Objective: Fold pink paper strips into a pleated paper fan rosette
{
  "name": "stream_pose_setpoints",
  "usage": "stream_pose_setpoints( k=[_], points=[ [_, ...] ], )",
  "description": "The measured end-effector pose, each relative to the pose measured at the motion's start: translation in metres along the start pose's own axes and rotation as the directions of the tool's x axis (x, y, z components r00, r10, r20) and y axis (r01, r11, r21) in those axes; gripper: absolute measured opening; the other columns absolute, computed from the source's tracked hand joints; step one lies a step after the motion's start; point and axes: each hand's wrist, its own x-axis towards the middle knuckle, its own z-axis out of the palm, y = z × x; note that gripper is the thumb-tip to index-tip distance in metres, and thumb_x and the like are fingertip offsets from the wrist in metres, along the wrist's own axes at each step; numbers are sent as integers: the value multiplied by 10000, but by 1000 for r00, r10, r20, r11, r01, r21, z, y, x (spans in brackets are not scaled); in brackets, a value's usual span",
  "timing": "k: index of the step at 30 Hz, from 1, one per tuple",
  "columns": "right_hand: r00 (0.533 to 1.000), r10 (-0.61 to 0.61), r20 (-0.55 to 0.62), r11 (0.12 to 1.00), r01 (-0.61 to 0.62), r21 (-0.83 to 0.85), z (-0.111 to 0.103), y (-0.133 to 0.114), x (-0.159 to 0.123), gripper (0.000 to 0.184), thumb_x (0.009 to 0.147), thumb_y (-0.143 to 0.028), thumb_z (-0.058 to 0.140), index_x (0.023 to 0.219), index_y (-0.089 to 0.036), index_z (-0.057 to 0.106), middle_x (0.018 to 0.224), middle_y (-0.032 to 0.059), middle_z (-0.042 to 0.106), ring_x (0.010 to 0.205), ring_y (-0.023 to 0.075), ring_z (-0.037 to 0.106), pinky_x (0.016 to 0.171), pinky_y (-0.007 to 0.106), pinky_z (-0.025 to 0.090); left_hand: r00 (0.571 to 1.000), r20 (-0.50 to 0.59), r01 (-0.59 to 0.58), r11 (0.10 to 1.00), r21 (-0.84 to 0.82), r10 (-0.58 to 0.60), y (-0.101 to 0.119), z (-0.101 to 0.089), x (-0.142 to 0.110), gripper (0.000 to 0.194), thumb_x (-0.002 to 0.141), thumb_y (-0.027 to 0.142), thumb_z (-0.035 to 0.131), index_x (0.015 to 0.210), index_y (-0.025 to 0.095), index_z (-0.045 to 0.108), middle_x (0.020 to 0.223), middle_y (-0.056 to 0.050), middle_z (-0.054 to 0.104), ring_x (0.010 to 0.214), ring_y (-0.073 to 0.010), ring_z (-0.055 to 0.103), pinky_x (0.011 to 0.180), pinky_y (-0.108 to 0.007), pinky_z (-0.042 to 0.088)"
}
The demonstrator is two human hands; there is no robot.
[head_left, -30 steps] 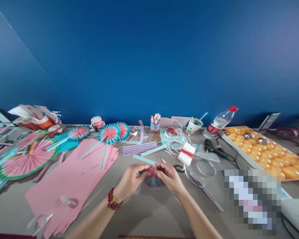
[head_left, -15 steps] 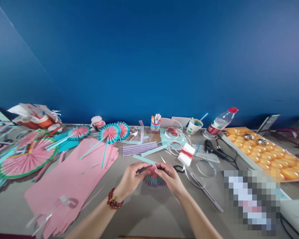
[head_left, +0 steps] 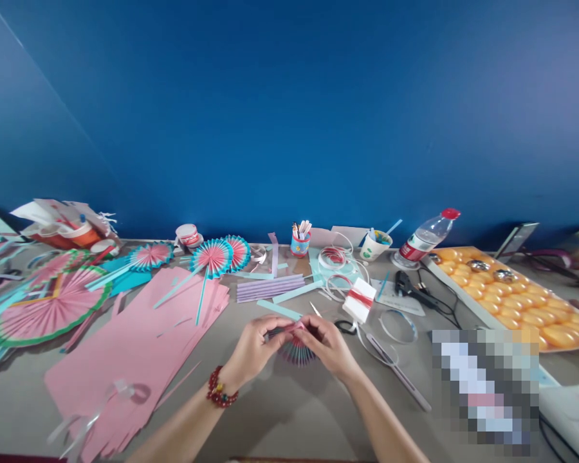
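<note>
Fan: small and pleated, pink near the middle, pale blue and purple further out, just below the centre of the frame, between my two hands; my fingers hide its upper part
Left hand: thumb and fingers pinched almost together on the left of the fan's upper part
Right hand: the same sort of pinch from the other side, fingertips close to those of my left
Bracelet: dark red beads, round my left wrist
Blue strip: flat on the counter, just above my left hand
Purple paper: folded in narrow pleats, lying above the blue strip
Black loop: just beside my right hand
Slim tool: long and grey, lying aslant to the right of my right hand
White block: red bands around it, above and right of my right hand
Pink sheets: a spread stack in the lower left of the frame
Blue-rimmed fan: open in a full round on a stick, above the right end of the pink sheets
Green-rimmed fan: larger, at the left of the frame
Bottle: red cap, right of centre, near the wall
Board: rows of amber bumps, at the right of the frame
</note>
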Motion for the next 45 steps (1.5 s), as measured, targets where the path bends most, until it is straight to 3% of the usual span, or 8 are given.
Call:
stream_pose_setpoints(
  k=[8,13,21,26,29,33,37,45],
  points=[
    [999,19,51,1000,-20,11,-6,-4,0,352,887,-504,593,802,-163,606,695,-16,549,615,111,465,565,209,364,996,37,82,994,-67,-79,1,-1,1,238,858,363,659,1013,204,746,1004,-55,756,937,-211,682,828,-271,512],
    [996,9,84,999,-13,52,-9,-7,-1,348,888,-508,588,834,-168,639,733,-8,573,667,129,501,613,222,391,999,29,43,998,-40,-42,7,-3,2,225,866,342,652,1018,202,741,1004,-54,750,932,-202,676,833,-269,505],
    [981,67,182,958,-114,262,-12,-2,-1,329,853,-471,657,817,-148,608,694,-11,565,611,104,487,580,219,365,990,125,66,997,-45,-60,12,-9,1,206,879,307,632,1026,198,727,991,-51,739,931,-193,660,825,-265,495],
    [979,82,188,954,-131,270,-12,-2,-2,327,841,-470,672,820,-147,627,683,-3,592,615,115,513,595,227,381,987,161,23,999,36,-28,17,-12,3,192,874,261,627,1041,207,706,1028,-42,729,964,-189,655,868,-277,491],
    [981,83,177,958,-128,256,-11,-2,-2,316,845,-461,670,796,-151,632,683,-2,590,629,122,517,600,229,377,984,170,-77,988,132,54,23,-12,3,235,882,250,611,1105,215,677,1088,-61,705,1016,-194,640,903,-303,488],
    [980,60,191,961,-108,255,-12,2,0,316,857,-452,659,786,-145,638,682,-5,570,630,117,492,589,227,345,947,167,-320,838,441,274,32,-9,2,248,869,180,597,1089,261,678,1166,-45,678,1153,-219,570,1117,-465,297],
    [979,68,193,956,-120,269,-12,8,0,331,851,-464,658,791,-140,625,685,-5,556,631,114,468,591,228,342,920,192,-380,660,648,341,41,-6,-1,236,904,189,558,1071,304,677,1170,1,690,1256,-248,486,1158,-597,3],
    [977,55,205,962,-107,250,-10,5,2,356,847,-476,650,732,-143,602,649,-17,520,598,105,433,558,219,315,922,212,-374,607,701,324,48,-4,-2,215,903,169,532,1045,271,658,1028,12,718,1182,-226,533,1170,-587,0]
  ],
)
